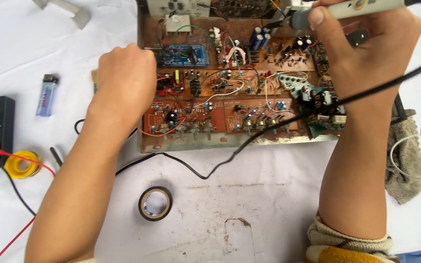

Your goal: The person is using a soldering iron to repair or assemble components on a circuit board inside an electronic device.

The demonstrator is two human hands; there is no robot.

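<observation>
Fingers (pixel 317 17) of the right hand (pixel 366 53) grip a grey-handled soldering iron (pixel 347 7) whose trailing black cord (pixel 278 124) could snag components on the brown open circuit-board chassis (pixel 230 97), while the left hand (pixel 125 73), curled shut, steadies its left edge.

Rusty, rough metal chassis (pixel 230 141) (brown boards inside); glossy black tape roll (pixel 155 203); translucent plastic lighter (pixel 47 96); frayed grey cloth rag (pixel 405 160) at the desk's (pixel 269 214) right edge.

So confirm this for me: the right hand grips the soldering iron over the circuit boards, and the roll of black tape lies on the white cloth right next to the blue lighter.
Not quite. The head view shows the roll of black tape lying alone in front of the circuit boards, between the forearms; the blue lighter is far off to the left. The right hand does grip the soldering iron.
</observation>
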